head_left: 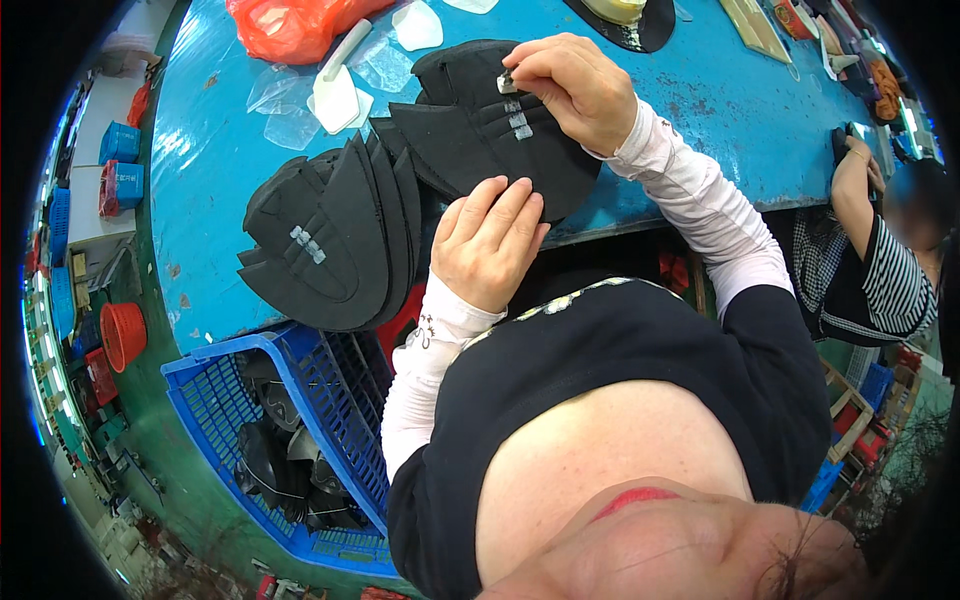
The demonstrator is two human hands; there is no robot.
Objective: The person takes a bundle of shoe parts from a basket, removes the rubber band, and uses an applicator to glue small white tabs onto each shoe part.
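Note:
A black, rounded sheet piece [470, 150] lies on the stack in front of me, with a short row of small whitish, translucent patches [518, 120] on it. My left hand [488, 245] rests on its near edge, fingers stretched out flat. At the far side, my right hand [578, 92] pinches a small whitish piece [507, 83] against the black surface, in line with the patches. To the left sits another pile of black pieces [330, 240]; its top one carries a similar whitish row [307, 244].
The blue table [200, 200] holds a white spatula-like tool [345, 50], clear plastic scraps [285, 95], and a red plastic bag [290, 30]. Below its edge stands a blue crate [280, 350] with dark parts inside. Another person [880, 240] sits at the right.

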